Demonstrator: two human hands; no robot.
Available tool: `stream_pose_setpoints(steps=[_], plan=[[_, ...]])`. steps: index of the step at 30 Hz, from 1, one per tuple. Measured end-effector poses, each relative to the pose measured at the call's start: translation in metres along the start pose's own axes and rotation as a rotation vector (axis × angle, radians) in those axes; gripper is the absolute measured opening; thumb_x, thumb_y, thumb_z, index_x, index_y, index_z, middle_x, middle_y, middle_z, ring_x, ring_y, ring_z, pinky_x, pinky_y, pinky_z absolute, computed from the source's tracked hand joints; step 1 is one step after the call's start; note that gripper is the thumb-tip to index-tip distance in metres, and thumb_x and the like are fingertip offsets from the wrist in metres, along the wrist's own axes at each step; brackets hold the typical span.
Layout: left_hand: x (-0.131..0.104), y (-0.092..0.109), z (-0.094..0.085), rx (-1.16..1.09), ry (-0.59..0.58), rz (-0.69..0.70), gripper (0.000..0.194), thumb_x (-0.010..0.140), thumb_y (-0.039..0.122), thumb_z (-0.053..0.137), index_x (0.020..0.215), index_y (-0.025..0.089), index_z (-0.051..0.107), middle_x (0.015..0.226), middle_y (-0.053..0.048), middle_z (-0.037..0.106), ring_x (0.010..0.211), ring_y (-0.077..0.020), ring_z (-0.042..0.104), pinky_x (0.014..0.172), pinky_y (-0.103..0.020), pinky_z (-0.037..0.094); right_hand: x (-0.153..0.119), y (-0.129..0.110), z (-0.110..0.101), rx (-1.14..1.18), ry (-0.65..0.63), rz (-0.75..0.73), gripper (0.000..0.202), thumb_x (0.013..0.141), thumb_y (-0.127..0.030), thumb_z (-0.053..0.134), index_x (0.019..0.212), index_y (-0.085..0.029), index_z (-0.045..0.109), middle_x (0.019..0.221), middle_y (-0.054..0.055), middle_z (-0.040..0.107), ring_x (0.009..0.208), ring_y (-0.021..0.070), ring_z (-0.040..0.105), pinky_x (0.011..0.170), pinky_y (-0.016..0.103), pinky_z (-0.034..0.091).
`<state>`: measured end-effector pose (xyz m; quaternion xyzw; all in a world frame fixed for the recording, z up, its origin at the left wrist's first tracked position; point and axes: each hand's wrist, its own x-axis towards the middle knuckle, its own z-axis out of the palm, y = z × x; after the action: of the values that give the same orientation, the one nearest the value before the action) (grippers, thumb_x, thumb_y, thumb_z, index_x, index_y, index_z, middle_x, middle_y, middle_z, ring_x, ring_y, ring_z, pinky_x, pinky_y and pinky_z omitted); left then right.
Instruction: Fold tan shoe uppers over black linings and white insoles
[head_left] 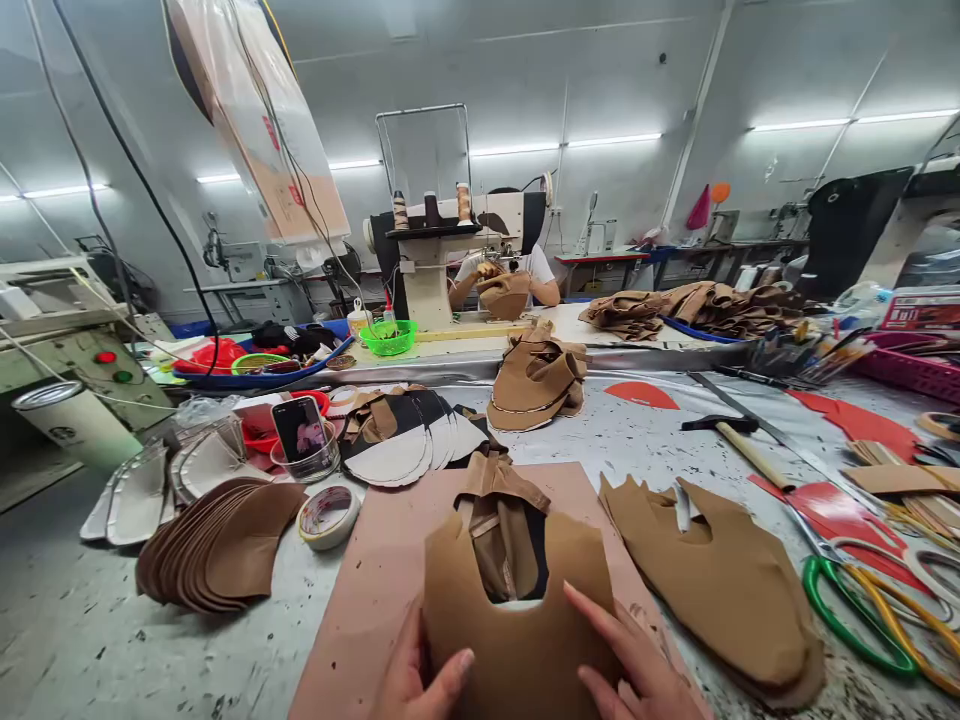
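A brown shoe-upper piece [517,650] with a U-shaped opening lies over the pinkish board [367,600] at bottom centre. My left hand [424,665] holds its left edge, the thumb on top and the other fingers mostly beneath it. On the right side my right hand [637,660] rests with its fingers spread on the brown surface. Through the opening show a brown lining [499,550] and a black strip. Similar brown uppers [712,580] lie stacked to the right of the board.
Left stand curved brown pieces [217,545], a tape roll [328,516] and a phone [300,435]. Scissors [859,610] and a hammer [750,450] lie right. More uppers [536,385] sit ahead. Beyond, a person [544,280] works at a sewing machine [427,275].
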<state>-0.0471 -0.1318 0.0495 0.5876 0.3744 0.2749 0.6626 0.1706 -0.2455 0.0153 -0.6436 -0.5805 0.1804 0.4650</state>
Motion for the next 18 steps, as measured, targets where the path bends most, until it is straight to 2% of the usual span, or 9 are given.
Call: stream_pose_setpoints(steps=[2, 4, 8, 13, 18], plan=[[0.012, 0.016, -0.005, 0.115, 0.045, 0.114, 0.062, 0.074, 0.051, 0.059, 0.126, 0.021, 0.044, 0.13, -0.01, 0.053, 0.119, -0.0292, 0.049, 0.097, -0.043, 0.043, 0.011, -0.009, -0.009, -0.091, 0.012, -0.055, 0.045, 0.086, -0.032, 0.046, 0.132, -0.032, 0.046, 0.131, 0.004, 0.053, 0.12, 0.0264, 0.048, 0.095, 0.035, 0.047], [0.025, 0.024, -0.01, 0.213, 0.022, 0.152, 0.053, 0.079, 0.04, 0.055, 0.126, 0.02, 0.042, 0.131, -0.01, 0.053, 0.118, -0.0267, 0.051, 0.096, -0.04, 0.045, 0.025, -0.015, -0.015, -0.12, -0.029, -0.039, 0.043, 0.087, -0.032, 0.045, 0.129, -0.028, 0.051, 0.129, 0.006, 0.054, 0.12, 0.0266, 0.048, 0.096, 0.037, 0.046], [0.045, 0.019, -0.015, 0.426, -0.058, 0.173, 0.048, 0.074, 0.025, 0.055, 0.121, 0.018, 0.047, 0.124, -0.011, 0.059, 0.111, -0.0252, 0.055, 0.094, -0.039, 0.045, 0.047, -0.01, -0.016, -0.093, -0.183, 0.107, 0.038, 0.082, -0.029, 0.049, 0.118, -0.024, 0.061, 0.116, 0.009, 0.062, 0.11, 0.0266, 0.055, 0.095, 0.042, 0.045], [0.048, 0.014, -0.014, 0.556, -0.053, 0.156, 0.044, 0.072, 0.022, 0.055, 0.117, 0.019, 0.051, 0.116, -0.008, 0.064, 0.104, -0.0252, 0.06, 0.089, -0.039, 0.047, 0.053, 0.006, -0.014, -0.042, -0.27, 0.163, 0.041, 0.078, -0.026, 0.051, 0.118, -0.02, 0.06, 0.114, 0.01, 0.063, 0.107, 0.0258, 0.055, 0.094, 0.042, 0.044], [0.051, 0.012, -0.014, 0.576, -0.062, 0.132, 0.044, 0.074, 0.026, 0.056, 0.117, 0.019, 0.052, 0.115, -0.008, 0.064, 0.103, -0.0248, 0.06, 0.087, -0.036, 0.047, 0.053, 0.003, -0.02, -0.009, -0.283, 0.217, 0.041, 0.075, -0.026, 0.056, 0.116, -0.02, 0.061, 0.113, 0.01, 0.063, 0.105, 0.0258, 0.056, 0.093, 0.042, 0.043]])
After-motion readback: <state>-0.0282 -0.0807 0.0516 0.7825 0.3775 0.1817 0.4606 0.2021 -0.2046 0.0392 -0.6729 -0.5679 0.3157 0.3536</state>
